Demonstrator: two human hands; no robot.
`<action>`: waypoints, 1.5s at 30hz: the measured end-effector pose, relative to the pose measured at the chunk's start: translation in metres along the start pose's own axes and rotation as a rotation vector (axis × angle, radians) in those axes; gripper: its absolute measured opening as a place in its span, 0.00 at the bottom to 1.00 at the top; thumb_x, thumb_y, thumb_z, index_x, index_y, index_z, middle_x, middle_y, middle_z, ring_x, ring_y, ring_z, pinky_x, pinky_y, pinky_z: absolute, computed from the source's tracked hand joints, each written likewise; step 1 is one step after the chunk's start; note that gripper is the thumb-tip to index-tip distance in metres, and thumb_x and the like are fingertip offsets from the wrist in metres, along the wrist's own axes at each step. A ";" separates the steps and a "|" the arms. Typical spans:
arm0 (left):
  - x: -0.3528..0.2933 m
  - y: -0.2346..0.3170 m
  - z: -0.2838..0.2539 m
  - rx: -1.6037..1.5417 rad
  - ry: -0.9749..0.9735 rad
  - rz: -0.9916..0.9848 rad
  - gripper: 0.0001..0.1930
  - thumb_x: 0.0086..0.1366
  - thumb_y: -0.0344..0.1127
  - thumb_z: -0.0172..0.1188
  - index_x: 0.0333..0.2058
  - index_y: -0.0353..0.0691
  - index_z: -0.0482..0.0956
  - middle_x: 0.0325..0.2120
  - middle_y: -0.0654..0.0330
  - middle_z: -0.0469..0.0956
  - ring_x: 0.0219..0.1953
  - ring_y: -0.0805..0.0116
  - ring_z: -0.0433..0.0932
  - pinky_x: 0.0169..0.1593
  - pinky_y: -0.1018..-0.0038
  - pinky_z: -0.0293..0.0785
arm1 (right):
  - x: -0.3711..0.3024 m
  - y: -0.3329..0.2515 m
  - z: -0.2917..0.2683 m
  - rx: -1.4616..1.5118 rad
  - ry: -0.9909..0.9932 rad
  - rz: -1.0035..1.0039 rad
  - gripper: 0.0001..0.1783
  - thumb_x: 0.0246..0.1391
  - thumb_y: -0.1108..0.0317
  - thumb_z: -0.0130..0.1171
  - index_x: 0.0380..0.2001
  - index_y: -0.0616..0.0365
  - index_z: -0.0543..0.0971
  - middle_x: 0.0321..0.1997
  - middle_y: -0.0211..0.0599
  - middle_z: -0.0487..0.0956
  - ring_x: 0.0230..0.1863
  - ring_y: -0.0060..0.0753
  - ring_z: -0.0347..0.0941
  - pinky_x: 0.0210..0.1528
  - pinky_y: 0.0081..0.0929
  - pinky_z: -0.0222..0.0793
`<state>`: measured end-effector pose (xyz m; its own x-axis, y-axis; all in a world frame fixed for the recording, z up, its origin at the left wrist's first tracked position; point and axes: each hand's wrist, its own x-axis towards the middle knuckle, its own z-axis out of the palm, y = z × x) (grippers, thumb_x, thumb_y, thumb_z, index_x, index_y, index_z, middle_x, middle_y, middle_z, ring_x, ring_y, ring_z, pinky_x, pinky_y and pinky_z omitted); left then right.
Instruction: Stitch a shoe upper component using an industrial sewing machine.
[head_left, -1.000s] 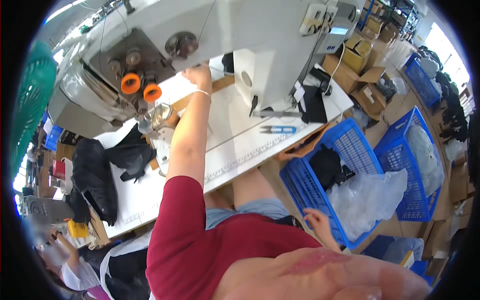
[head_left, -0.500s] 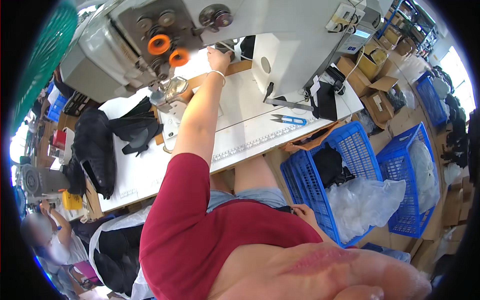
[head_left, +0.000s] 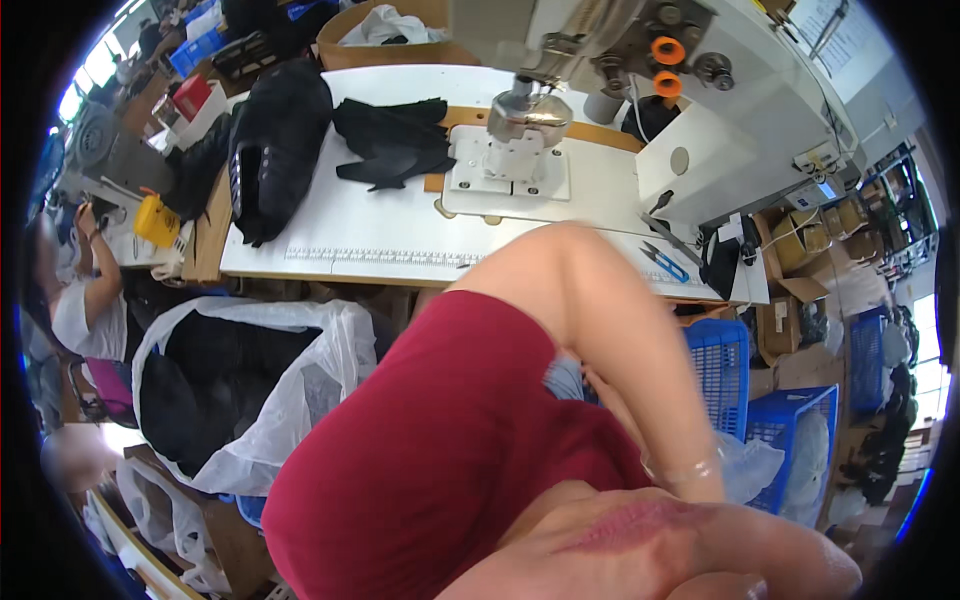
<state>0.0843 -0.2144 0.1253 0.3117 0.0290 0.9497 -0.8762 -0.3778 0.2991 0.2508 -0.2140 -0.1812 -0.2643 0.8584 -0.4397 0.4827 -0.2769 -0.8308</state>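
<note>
My left arm is bent across my body, its elbow (head_left: 570,245) up near the table's front edge. The forearm runs down to a wrist with a clear bracelet (head_left: 690,470); the left hand itself is hidden below my chin. Partly behind that forearm, my right hand (head_left: 602,388) lies low at my waist beside the denim shorts (head_left: 565,378). Its fingers are mostly covered, so what they hold, if anything, does not show. Neither hand touches the sewing machine (head_left: 525,120) or the flat black fabric pieces (head_left: 395,145) left of its needle plate.
A black bundle (head_left: 280,150) lies on the white table (head_left: 370,235), blue thread snips (head_left: 665,263) at its right. Black pieces fill a white bag (head_left: 350,335) at lower left. Blue crates (head_left: 720,365) stand at right. Another person (head_left: 90,290) works far left.
My left arm has drawn back from the sewing machine and folded toward my face. The view has swung, putting the machine farther right. My right hand stays at my waist.
</note>
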 end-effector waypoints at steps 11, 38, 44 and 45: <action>-0.024 0.035 0.032 -0.333 0.013 -0.086 0.12 0.59 0.41 0.65 0.34 0.37 0.83 0.29 0.54 0.82 0.36 0.51 0.78 0.44 0.57 0.72 | 0.024 -0.007 0.037 0.098 0.111 -0.152 0.13 0.68 0.66 0.55 0.45 0.61 0.85 0.32 0.28 0.82 0.33 0.18 0.75 0.37 0.21 0.72; -0.051 -0.091 0.109 -1.383 -0.123 -0.549 0.12 0.61 0.41 0.65 0.33 0.36 0.83 0.29 0.53 0.82 0.35 0.51 0.79 0.43 0.58 0.73 | 0.028 0.288 -0.104 -0.996 0.429 0.427 0.41 0.58 0.69 0.58 0.74 0.38 0.60 0.77 0.42 0.60 0.71 0.48 0.65 0.61 0.44 0.73; -0.054 -0.124 0.110 -1.420 -0.102 -0.625 0.12 0.61 0.41 0.65 0.33 0.35 0.83 0.29 0.53 0.82 0.35 0.51 0.79 0.42 0.58 0.73 | 0.041 0.315 -0.099 -1.063 0.543 0.319 0.30 0.63 0.66 0.51 0.69 0.41 0.70 0.72 0.35 0.70 0.71 0.41 0.66 0.60 0.40 0.73; -0.054 -0.125 0.110 -1.426 -0.092 -0.639 0.12 0.61 0.41 0.65 0.33 0.35 0.83 0.29 0.53 0.82 0.35 0.51 0.79 0.42 0.59 0.73 | 0.044 0.313 -0.097 -0.999 0.583 0.257 0.27 0.62 0.64 0.52 0.65 0.42 0.73 0.68 0.32 0.74 0.70 0.39 0.68 0.58 0.39 0.74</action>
<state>0.2176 -0.2701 0.0265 0.7275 -0.2385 0.6433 -0.1903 0.8307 0.5232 0.4710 -0.2211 -0.4278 0.2314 0.9656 -0.1183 0.9727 -0.2321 0.0083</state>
